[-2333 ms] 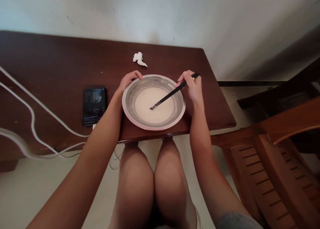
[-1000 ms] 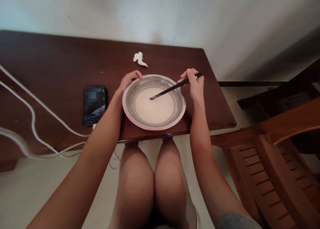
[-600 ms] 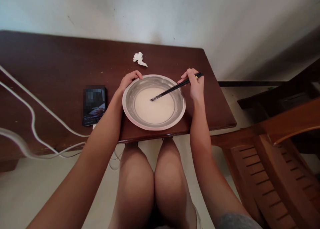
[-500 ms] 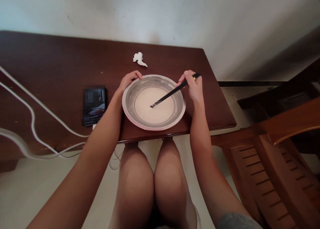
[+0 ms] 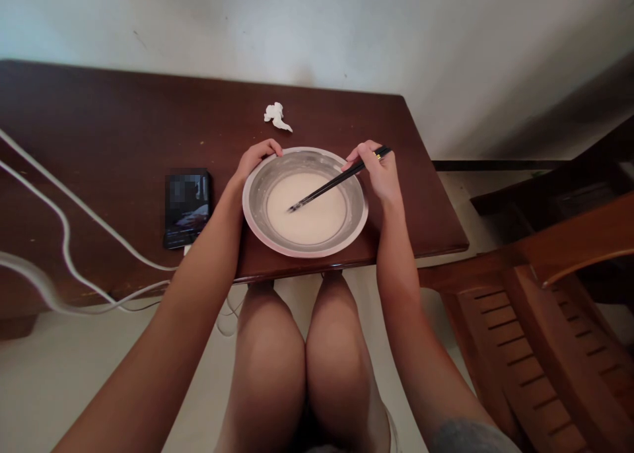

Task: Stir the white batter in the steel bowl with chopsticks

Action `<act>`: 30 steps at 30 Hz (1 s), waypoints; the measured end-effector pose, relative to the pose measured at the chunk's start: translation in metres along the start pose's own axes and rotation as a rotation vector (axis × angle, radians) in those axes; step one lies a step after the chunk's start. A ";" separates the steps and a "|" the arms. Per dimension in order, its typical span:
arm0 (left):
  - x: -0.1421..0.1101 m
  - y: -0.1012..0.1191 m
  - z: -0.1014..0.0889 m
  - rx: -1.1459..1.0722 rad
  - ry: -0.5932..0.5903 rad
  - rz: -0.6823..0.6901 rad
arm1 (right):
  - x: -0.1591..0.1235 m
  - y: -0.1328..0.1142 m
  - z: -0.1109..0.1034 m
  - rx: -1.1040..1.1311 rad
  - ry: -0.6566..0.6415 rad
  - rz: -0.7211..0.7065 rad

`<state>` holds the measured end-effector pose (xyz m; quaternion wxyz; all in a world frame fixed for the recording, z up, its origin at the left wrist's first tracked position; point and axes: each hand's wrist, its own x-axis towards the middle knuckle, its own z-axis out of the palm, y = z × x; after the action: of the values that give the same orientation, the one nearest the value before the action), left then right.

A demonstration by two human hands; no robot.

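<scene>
Chopsticks [image 5: 333,185], black with a gold band near the upper end, sit in the closed right hand [image 5: 380,172], whose fingers and thumb are wrapped around the upper part with no visible gap between skin and sticks. The pair lies close together, slanting down and toward the person's left, and the tips meet the pale, milky liquid [image 5: 310,225] a little left of its middle; a whitish coating shows on them near the tips, though how deep they go cannot be told. The right fingertips are just beside the far right part of the rim of the wide metal bowl [image 5: 255,205], and whether they touch it is unclear. On the opposite side the left hand [image 5: 256,159] curves around the outside of the bowl, its fingertips resting on the far left rim; the thumb is out of sight, so how far this grip is closed cannot be told. The bowl stands upright on the dark brown table [image 5: 123,123], near the front edge and directly before the person's knees [image 5: 270,347], with smears clinging to its inner wall. Beyond it lies a crumpled white tissue [image 5: 277,116]. A phone [image 5: 188,225] with its screen lit rests beside the left forearm, near white cables [image 5: 66,242] that loop across the left, and a slatted wooden chair [image 5: 555,347] stands at the right.
</scene>
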<state>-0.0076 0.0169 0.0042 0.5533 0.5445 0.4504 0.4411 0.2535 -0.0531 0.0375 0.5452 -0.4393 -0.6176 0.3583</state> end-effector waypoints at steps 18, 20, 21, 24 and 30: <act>0.001 -0.004 -0.001 -0.001 -0.019 0.043 | 0.000 0.001 -0.001 -0.004 0.078 0.010; 0.001 -0.004 -0.001 0.016 -0.019 0.064 | 0.000 0.001 0.000 -0.014 0.022 0.005; 0.001 -0.003 -0.001 0.024 -0.015 0.067 | 0.000 0.001 0.000 -0.015 0.026 0.001; 0.001 -0.003 -0.001 0.031 -0.001 0.049 | 0.001 0.004 -0.002 -0.007 0.125 0.003; 0.002 -0.004 -0.001 -0.015 -0.017 0.022 | 0.000 0.003 0.000 0.001 0.027 0.002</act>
<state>-0.0083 0.0193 -0.0003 0.5565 0.5488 0.4364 0.4458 0.2541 -0.0521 0.0351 0.5533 -0.4442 -0.6096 0.3534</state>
